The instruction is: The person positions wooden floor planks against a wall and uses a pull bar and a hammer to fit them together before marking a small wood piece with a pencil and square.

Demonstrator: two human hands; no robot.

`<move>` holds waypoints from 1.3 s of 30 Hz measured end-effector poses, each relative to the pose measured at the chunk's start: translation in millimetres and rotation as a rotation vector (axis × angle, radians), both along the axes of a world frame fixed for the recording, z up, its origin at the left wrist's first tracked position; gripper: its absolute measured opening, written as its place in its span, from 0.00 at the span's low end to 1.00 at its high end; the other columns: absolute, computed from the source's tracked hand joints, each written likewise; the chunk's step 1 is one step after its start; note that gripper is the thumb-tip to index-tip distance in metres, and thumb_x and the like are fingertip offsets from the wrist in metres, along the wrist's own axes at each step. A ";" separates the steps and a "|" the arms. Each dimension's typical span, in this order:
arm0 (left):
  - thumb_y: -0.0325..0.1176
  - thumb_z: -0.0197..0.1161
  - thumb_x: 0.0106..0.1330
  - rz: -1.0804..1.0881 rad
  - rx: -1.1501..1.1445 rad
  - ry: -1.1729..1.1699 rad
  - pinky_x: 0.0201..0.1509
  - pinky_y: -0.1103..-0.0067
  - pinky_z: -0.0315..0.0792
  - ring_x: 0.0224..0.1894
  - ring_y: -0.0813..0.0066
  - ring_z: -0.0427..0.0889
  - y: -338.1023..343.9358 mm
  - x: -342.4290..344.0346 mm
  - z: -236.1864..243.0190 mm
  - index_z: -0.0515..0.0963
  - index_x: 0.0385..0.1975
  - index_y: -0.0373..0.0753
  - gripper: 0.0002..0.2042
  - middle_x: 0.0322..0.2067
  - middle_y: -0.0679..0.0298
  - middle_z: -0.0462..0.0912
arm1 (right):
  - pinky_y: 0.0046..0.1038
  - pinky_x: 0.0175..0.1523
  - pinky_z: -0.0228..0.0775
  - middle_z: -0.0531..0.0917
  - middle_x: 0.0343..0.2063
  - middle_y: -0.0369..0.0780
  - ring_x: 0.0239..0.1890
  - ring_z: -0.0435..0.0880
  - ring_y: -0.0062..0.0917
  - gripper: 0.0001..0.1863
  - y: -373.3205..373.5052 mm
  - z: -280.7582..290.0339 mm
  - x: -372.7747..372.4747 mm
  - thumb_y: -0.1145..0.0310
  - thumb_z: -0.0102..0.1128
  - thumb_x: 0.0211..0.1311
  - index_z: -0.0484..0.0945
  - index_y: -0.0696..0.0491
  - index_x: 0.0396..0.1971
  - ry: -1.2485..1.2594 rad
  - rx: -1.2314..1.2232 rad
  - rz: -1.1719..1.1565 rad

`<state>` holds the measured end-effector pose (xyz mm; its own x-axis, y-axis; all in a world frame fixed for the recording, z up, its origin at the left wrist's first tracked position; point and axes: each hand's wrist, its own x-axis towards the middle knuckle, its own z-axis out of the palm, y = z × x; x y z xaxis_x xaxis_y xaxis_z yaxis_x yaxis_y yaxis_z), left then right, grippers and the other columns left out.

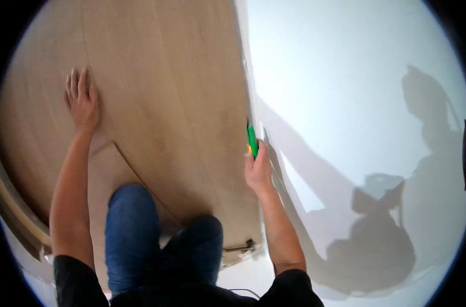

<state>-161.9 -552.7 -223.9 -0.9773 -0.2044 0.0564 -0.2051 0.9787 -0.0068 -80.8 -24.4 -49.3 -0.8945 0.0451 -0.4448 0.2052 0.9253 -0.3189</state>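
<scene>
Wood-look floor planks (156, 87) stretch out under me, with thin seams between them. My left hand (83, 105) lies flat on the planks at the left, fingers stretched forward and holding nothing. Along the right edge of the flooring, close to the white wall, my right hand (259, 169) is closed around a green utility knife (252, 139) with a small yellow part. Its dark tip points away from me, at the narrow gap between planks and wall. Whether the blade touches anything I cannot tell.
The white wall (335, 61) rises on the right and carries my shadow. My jeans-clad knees (133, 215) rest on the planks, beside a raised-looking seam. Near the floor's close end lies a small dark object (249, 244). A pale wooden edge (18, 199) runs along the left.
</scene>
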 end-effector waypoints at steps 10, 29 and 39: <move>0.48 0.42 0.79 -0.036 0.020 0.295 0.83 0.65 0.48 0.79 0.68 0.57 24.5 46.1 7.4 0.64 0.74 0.60 0.25 0.75 0.70 0.64 | 0.47 0.46 0.80 0.84 0.41 0.59 0.41 0.88 0.52 0.23 -51.4 18.8 -34.6 0.67 0.49 0.77 0.64 0.64 0.65 -0.116 0.327 0.021; 0.49 0.43 0.80 -0.059 0.084 0.328 0.80 0.64 0.55 0.76 0.66 0.62 36.5 55.1 17.2 0.66 0.73 0.58 0.24 0.73 0.69 0.67 | 0.44 0.42 0.79 0.86 0.32 0.53 0.35 0.87 0.48 0.27 -37.9 12.4 -41.7 0.67 0.57 0.74 0.68 0.48 0.72 -0.079 0.370 0.098; 0.49 0.42 0.79 -0.092 0.101 0.318 0.80 0.65 0.54 0.76 0.65 0.62 35.5 52.4 18.7 0.65 0.74 0.56 0.25 0.74 0.67 0.65 | 0.45 0.46 0.80 0.86 0.39 0.55 0.40 0.87 0.50 0.26 -37.0 13.0 -47.3 0.68 0.57 0.74 0.70 0.50 0.70 -0.053 0.331 0.133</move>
<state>-109.5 -517.1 -205.2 -0.9287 -0.1367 0.3448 -0.0927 0.9857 0.1410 -128.0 -61.4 -36.4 -0.8783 0.0794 -0.4715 0.0844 0.9964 0.0106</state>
